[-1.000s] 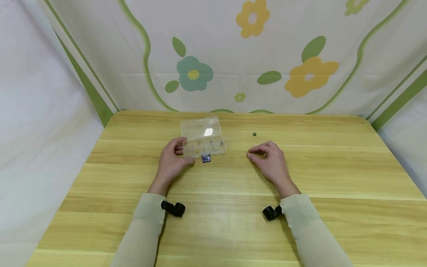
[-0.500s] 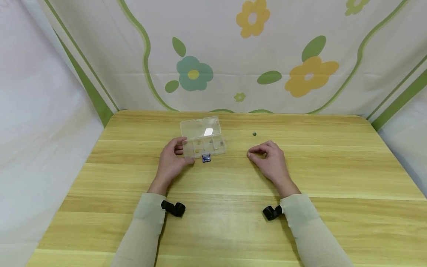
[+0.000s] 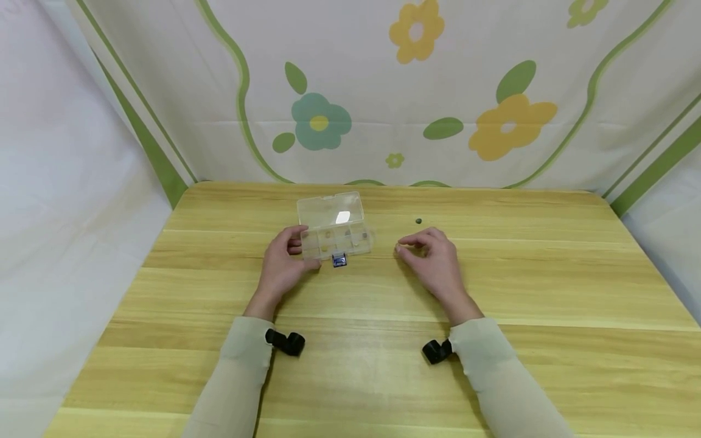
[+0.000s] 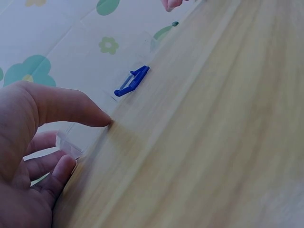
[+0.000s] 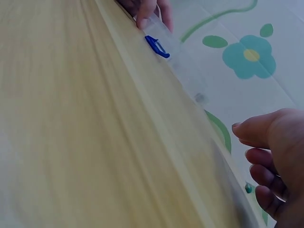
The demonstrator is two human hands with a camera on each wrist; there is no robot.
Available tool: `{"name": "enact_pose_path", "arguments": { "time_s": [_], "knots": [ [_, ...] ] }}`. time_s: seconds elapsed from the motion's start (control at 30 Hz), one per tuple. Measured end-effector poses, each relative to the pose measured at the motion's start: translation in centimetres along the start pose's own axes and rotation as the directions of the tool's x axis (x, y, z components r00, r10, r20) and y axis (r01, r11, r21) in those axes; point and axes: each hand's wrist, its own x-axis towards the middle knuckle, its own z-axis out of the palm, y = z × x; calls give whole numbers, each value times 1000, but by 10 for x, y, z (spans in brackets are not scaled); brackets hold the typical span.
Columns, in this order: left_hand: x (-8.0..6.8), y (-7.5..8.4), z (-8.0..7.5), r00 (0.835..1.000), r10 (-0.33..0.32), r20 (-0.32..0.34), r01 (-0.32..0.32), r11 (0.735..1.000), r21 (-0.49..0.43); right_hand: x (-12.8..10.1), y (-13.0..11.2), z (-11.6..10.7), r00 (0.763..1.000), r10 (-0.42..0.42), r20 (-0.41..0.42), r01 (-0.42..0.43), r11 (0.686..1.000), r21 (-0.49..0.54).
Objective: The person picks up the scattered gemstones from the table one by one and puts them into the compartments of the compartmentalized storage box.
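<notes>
A clear plastic compartment box (image 3: 334, 228) lies on the wooden table (image 3: 383, 377) with its lid folded back and a blue latch (image 3: 339, 261) at its front. My left hand (image 3: 303, 248) grips the box's left end, thumb at the front corner. The left wrist view shows the thumb tip against the box wall (image 4: 90, 130) near the blue latch (image 4: 132, 80). My right hand (image 3: 402, 248) hovers right of the box with curled fingers, thumb close to the index finger. Whether something small sits between them is not visible. A small green bead (image 3: 418, 221) lies just beyond that hand.
A floral cloth backdrop (image 3: 416, 91) hangs behind the table, and white cloth (image 3: 66, 201) closes off the left side. Bare wood stretches in front of both hands and to the right. The green bead (image 5: 248, 188) also shows behind my right fingers.
My right hand has lifted off the table and moved a little left, toward the box. The left hand and the box have stayed put.
</notes>
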Motion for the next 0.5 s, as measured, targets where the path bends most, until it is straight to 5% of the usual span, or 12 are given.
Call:
{"name": "enact_pose_path", "arguments": {
  "time_s": [0.5],
  "knots": [
    [0, 3, 0, 1000, 8, -1, -8, 1000, -3, 2, -31, 34, 995, -94, 29, 94, 996, 8]
  ]
}}
